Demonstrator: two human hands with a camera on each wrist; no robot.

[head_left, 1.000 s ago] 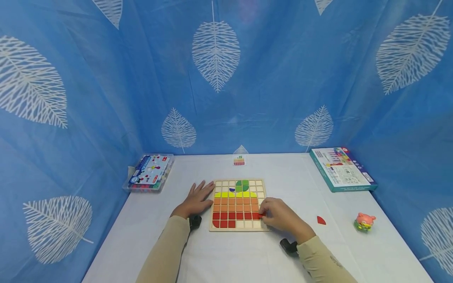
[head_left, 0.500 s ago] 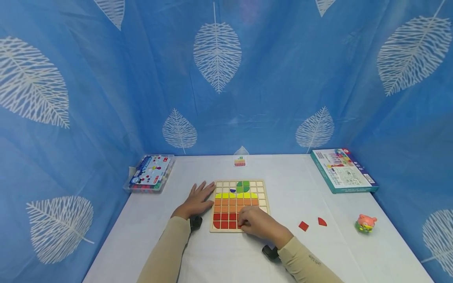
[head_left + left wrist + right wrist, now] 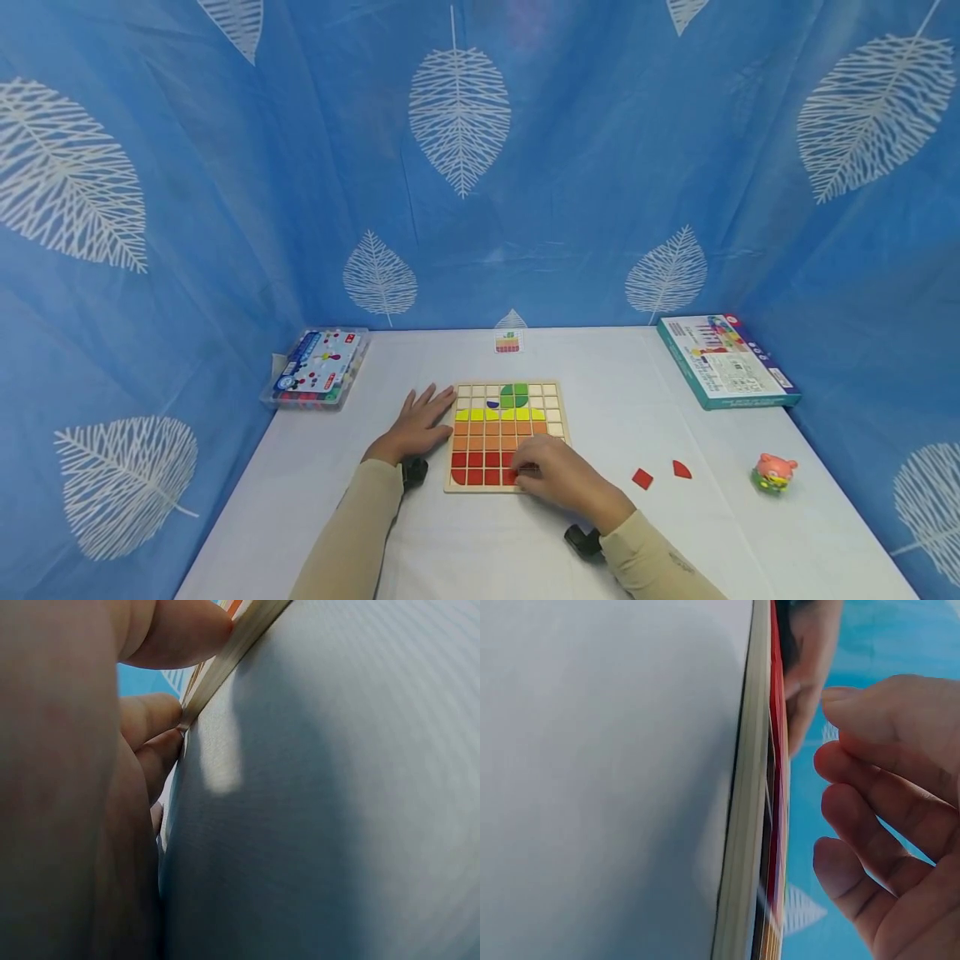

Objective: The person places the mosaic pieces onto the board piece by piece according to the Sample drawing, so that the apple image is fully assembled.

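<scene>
grip: right hand is curled over the board's near row, a red tile seemingly pinched under the fingertips though hidden; left hand is laid flat, fingers spread, against the board's left edge.
board: wooden grid board is set mid-table, its near row only part filled.
step: a red tile is judged as being seated; pressing flush is called for next.
spares: red square and red quarter-round are left on the table.
change: right hand is shifted leftward since a second ago; the red square is newly laid down.
</scene>
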